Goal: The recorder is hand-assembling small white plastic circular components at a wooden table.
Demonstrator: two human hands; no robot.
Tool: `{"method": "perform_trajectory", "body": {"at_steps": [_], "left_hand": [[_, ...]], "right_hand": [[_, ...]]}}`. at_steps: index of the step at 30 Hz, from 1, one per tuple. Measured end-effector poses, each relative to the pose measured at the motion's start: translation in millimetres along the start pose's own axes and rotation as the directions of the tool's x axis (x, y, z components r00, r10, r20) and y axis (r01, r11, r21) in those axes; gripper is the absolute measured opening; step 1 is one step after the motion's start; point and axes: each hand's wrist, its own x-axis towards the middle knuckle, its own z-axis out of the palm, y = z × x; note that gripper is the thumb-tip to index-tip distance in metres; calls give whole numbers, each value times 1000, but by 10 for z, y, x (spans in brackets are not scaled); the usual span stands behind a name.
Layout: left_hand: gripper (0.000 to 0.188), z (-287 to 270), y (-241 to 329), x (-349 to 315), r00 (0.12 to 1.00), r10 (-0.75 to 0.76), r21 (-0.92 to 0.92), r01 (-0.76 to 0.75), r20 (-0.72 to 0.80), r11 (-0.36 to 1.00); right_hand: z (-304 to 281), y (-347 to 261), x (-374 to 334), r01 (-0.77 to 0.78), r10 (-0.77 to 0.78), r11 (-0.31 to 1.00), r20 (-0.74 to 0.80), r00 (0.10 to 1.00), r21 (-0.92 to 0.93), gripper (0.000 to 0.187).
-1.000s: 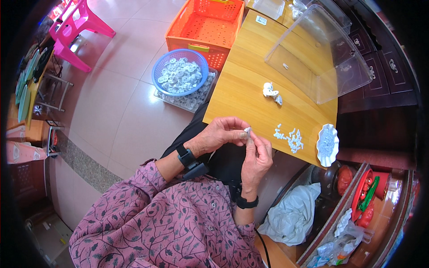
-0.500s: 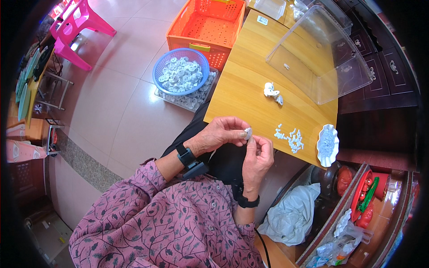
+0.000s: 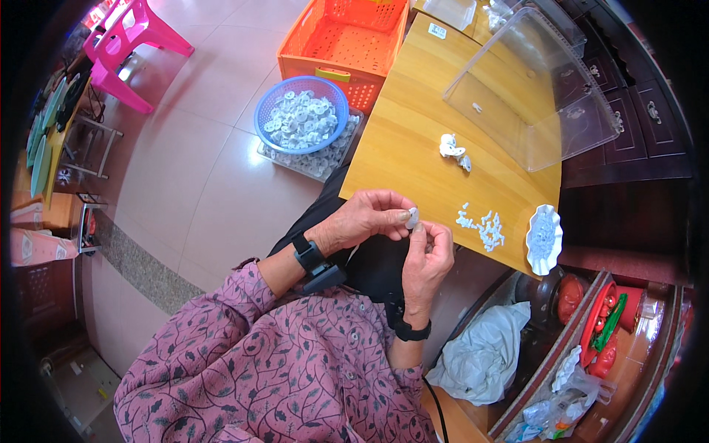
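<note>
A small white plastic part (image 3: 413, 217) is pinched between the fingertips of both hands, just off the table's near-left edge. My left hand (image 3: 366, 220) grips it with thumb and forefinger from the left. From below, the thumb and finger of my right hand (image 3: 429, 256) close on its lower end. On the wooden table (image 3: 399, 125) beyond my hands lie a few white plastic parts (image 3: 451, 149) in a little heap. Many tiny white pegs (image 3: 487, 230) are scattered nearer to me. A scalloped white dish (image 3: 547, 260) at the table's right corner holds small translucent pieces.
A blue basket (image 3: 266, 133) full of white parts rests on a clear bin (image 3: 314, 168) left of the table. Behind it stands an orange crate (image 3: 354, 72). A large clear plastic box (image 3: 532, 111) lies tilted on the table. A pink stool (image 3: 140, 33) stands far left.
Both hands stay together on the white part, which has turned slightly so more of its flat face shows. The whole view has shifted a little; the other things lie as before.
</note>
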Motion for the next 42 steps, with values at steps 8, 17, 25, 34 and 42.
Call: {"method": "perform_trajectory", "body": {"at_steps": [8, 17, 25, 34, 42], "left_hand": [[27, -40, -9, -9, 999, -43, -25, 43, -4, 999], [25, -31, -14, 2, 1000, 27, 57, -27, 6, 998], [25, -39, 49, -8, 998, 51, 71, -52, 25, 996], [26, -50, 81, -56, 999, 21, -60, -19, 34, 998], [27, -68, 155, -111, 999, 20, 12, -20, 49, 1000]], "right_hand": [[7, -27, -3, -54, 55, 998, 23, 998, -15, 16], [47, 17, -13, 1, 1, 999, 33, 999, -52, 14], [35, 84, -3, 35, -38, 998, 54, 998, 53, 13], [62, -123, -14, -312, 295, 844, 109, 949, 437, 17], [139, -139, -18, -311, 282, 858, 131, 951, 409, 19]]}}
